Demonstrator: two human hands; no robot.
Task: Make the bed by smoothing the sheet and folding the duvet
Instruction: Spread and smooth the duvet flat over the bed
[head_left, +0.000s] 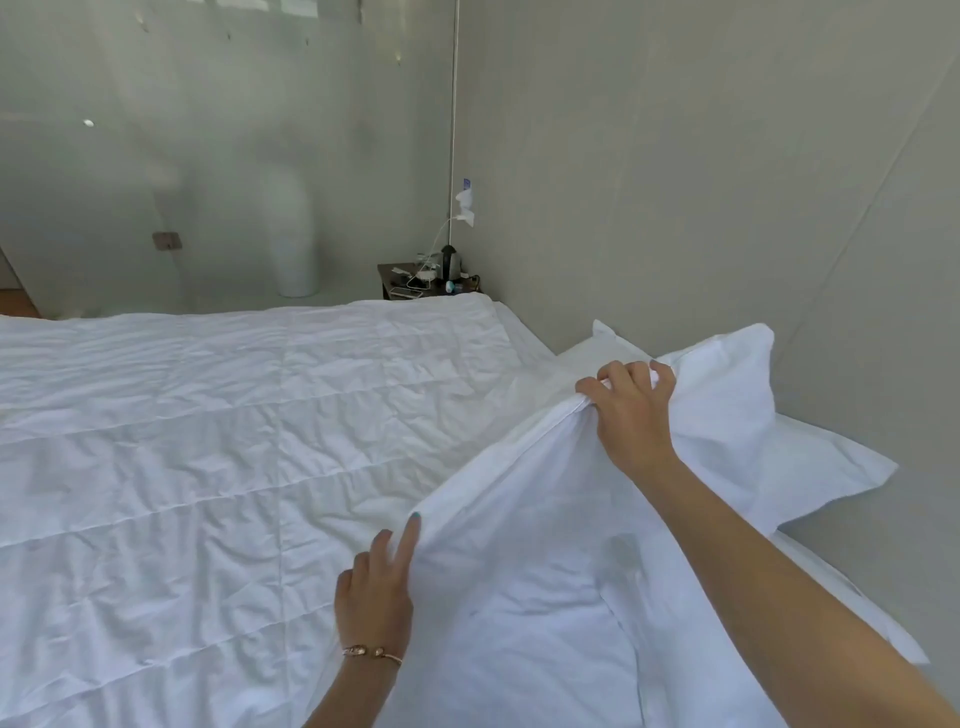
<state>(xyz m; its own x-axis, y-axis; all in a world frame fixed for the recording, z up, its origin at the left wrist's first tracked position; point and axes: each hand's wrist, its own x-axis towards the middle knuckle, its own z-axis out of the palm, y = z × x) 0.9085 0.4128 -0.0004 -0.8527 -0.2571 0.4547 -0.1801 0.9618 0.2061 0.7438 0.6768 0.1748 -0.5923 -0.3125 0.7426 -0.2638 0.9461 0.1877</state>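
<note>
Two hands are at work on the bed, seen from the single head view. The right hand has its fingers curled over a bunched fold of the white cotton duvet cover, gripping it and holding it raised near the head-end corner of the bed, beside the wall. The left hand, wearing a thin rose-gold bangle, lies against the lifted edge of the same cloth with the forefinger extended along it; the remaining fingers are curled, and whether they pinch the fabric cannot be told.

The quilted white sheet lies spread across the mattress, creased but flat, reaching to the far edge. A white pillow sits at the head-end corner, just behind the right hand.

Judgement: the folding step is in hand, with the duvet edge raised. The next move calls for a firm two-handed hold along that edge and an even carry across the bed.

Room for moving: the grey wall closes the right edge tightly. The open span lies leftward over the sheet. A dark bedside table with small clutter stands beyond the far corner, well apart from the hands.
</note>
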